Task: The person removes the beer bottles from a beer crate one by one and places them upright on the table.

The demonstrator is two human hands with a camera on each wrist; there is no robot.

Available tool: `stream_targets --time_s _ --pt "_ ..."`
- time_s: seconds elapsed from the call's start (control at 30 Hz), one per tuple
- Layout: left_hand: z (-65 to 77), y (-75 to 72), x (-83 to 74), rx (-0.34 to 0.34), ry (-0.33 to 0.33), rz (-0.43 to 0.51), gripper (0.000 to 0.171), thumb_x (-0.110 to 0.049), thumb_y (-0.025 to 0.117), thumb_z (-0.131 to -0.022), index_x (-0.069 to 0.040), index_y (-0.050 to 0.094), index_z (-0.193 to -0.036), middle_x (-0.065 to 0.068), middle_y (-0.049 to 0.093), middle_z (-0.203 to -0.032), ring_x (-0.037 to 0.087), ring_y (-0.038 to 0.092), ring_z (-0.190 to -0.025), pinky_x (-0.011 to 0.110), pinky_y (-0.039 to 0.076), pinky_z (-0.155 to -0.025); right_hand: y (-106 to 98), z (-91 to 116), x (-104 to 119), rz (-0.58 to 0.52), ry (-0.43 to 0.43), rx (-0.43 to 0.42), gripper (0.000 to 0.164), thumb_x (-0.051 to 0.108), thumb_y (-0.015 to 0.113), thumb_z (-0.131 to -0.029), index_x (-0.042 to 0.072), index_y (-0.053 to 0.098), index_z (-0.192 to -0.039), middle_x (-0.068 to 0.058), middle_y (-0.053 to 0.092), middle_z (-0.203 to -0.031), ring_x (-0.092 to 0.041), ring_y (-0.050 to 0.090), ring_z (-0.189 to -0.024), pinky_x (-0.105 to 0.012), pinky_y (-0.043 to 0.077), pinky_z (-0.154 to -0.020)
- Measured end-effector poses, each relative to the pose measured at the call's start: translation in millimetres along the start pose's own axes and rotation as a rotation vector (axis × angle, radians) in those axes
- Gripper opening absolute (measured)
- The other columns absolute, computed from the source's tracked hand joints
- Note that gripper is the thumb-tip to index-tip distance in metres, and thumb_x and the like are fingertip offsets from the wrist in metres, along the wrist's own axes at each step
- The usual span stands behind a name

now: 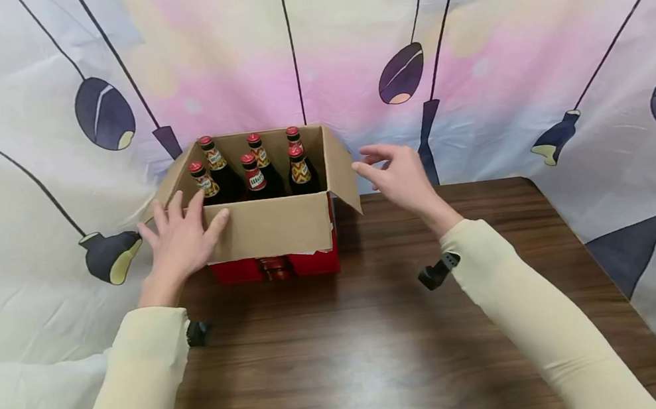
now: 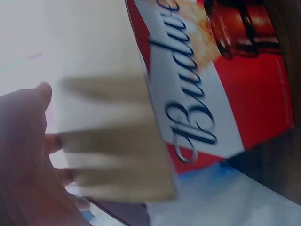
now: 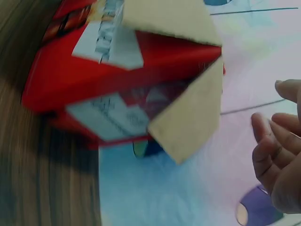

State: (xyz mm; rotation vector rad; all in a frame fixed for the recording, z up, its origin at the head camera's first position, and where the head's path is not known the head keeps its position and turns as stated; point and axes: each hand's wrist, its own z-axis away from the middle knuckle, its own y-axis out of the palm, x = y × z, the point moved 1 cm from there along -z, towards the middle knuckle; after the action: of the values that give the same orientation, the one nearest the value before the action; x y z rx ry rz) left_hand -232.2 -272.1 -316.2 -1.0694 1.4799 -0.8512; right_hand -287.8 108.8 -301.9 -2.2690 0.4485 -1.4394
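Observation:
A red cardboard beer box point(image 1: 310, 264) stands at the back of the table with its brown flaps folded outward. Several dark bottles point(image 1: 254, 182) with red caps stand upright inside. My left hand point(image 1: 178, 237), fingers spread, is at the box's front left corner, overlapping the front flap point(image 1: 276, 226). In the left wrist view its fingertips show at the edge of that brown flap point(image 2: 117, 141). My right hand point(image 1: 400, 177) hovers in the air to the right of the right flap point(image 1: 339, 170), fingers loosely bent and holding nothing. The right wrist view shows a gap between that flap point(image 3: 193, 113) and the fingers.
The dark wooden table point(image 1: 331, 351) stretches in front of the box and to its right. A patterned cloth point(image 1: 217, 63) hangs right behind the box and along both sides. Small black devices sit on both wrists, such as the right one point(image 1: 438, 271).

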Motion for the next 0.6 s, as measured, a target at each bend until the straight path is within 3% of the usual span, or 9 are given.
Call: stream_targets --time_s 0.2,0.27,0.33,0.43,0.6 --pt "3.2 3.6 20.1 -0.088 -0.063 0.085 0.083 -0.054 0.047 -0.108 -0.002 0.021 -0.166 0.034 -0.002 -0.172 0.059 0.005 -0.157 0.086 0.002 -0.114 27.9 -24.6 4.3 -0.179 0.094 0.035 0.035 0.024 0.078 -0.095 0.006 0.077 -0.126 -0.014 0.078 -0.11 -0.016 0.062 -0.054 -0.024 0.047 -0.054" --pt "3.3 4.3 23.8 -0.108 -0.073 0.103 0.084 -0.053 0.05 -0.107 -0.002 0.021 -0.166 0.035 0.0 -0.171 0.059 0.012 -0.155 0.084 0.008 -0.115 35.9 -31.1 5.7 -0.24 0.114 0.043 0.035 0.02 0.078 -0.094 0.003 0.076 -0.125 -0.016 0.078 -0.109 -0.014 0.06 -0.052 -0.023 0.049 -0.054" --pt "2.5 5.4 27.0 -0.122 -0.079 0.118 0.085 -0.054 0.051 -0.106 -0.003 0.021 -0.167 0.036 0.012 -0.169 0.06 0.022 -0.151 0.081 0.015 -0.115 42.4 -35.9 7.1 -0.317 0.141 0.053 0.035 0.016 0.079 -0.094 0.001 0.076 -0.125 -0.017 0.078 -0.108 -0.012 0.057 -0.05 -0.023 0.047 -0.051" --pt "0.8 8.9 31.2 -0.108 -0.102 0.194 0.09 -0.059 0.053 -0.104 -0.008 0.016 -0.169 0.036 0.022 -0.164 0.061 0.032 -0.143 0.077 0.024 -0.115 49.5 -41.4 9.5 -0.396 0.183 0.076 0.035 0.013 0.079 -0.094 0.001 0.075 -0.126 -0.016 0.078 -0.107 -0.009 0.055 -0.047 -0.022 0.043 -0.047" --pt "-1.0 16.0 36.1 -0.113 -0.121 0.341 0.095 -0.057 0.058 -0.102 -0.011 0.01 -0.17 0.037 0.022 -0.163 0.057 0.035 -0.144 0.071 0.03 -0.117 59.5 -52.9 14.2 -0.425 0.252 0.114 0.034 0.013 0.08 -0.094 0.003 0.075 -0.127 -0.016 0.077 -0.113 -0.009 0.052 -0.043 -0.021 0.04 -0.044"
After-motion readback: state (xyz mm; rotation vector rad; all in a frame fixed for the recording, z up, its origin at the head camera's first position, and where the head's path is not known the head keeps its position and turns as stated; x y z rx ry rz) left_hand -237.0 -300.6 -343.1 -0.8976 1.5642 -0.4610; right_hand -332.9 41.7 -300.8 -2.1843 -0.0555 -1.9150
